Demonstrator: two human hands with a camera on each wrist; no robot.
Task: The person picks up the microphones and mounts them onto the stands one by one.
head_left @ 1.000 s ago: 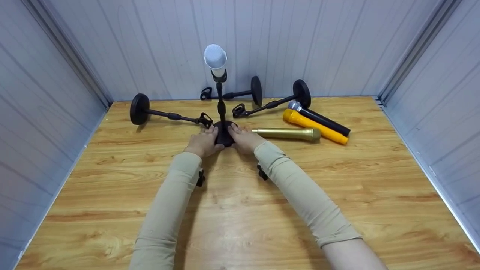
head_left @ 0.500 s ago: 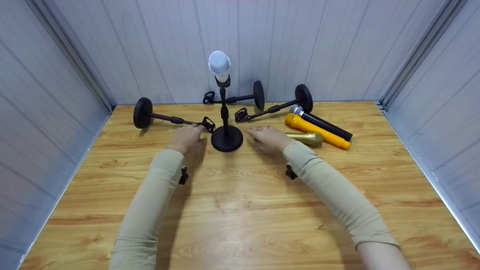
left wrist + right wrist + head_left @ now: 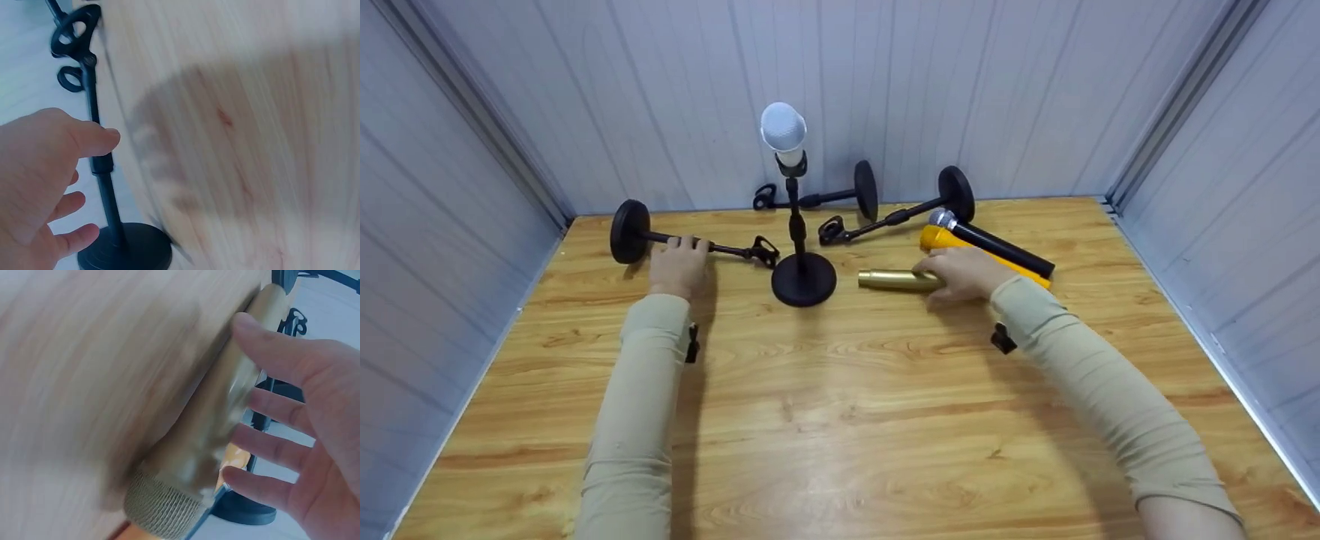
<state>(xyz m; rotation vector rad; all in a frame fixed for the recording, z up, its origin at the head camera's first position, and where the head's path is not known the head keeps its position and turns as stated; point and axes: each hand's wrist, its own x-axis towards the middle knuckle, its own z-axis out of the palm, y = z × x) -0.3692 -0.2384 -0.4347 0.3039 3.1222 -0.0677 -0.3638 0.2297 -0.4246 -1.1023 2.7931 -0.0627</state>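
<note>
My left hand (image 3: pixel 679 268) is over the pole of a black microphone stand (image 3: pixel 630 231) lying on its side at the left. In the left wrist view its thumb crosses in front of the pole, with the other fingers loosely bent beyond it. My right hand (image 3: pixel 964 274) is at a gold microphone (image 3: pixel 894 280) lying on the table. The right wrist view has its thumb on one side of the gold body (image 3: pixel 211 402) and fairly straight fingers along the other. Between the hands stands an upright black stand (image 3: pixel 804 281) with a white microphone (image 3: pixel 784 127) in its clip.
Two more black stands (image 3: pixel 866 191) (image 3: pixel 958 193) lie at the back by the wall panel. A yellow microphone (image 3: pixel 937 238) and a black microphone (image 3: pixel 1009 250) with a silver head lie behind my right hand. Wall panels (image 3: pixel 825 60) enclose the wooden table (image 3: pixel 810 420).
Both hands have left the upright stand's base and moved apart. The left went to the stand lying at the left, the right to the gold microphone. The upright stand stays in place.
</note>
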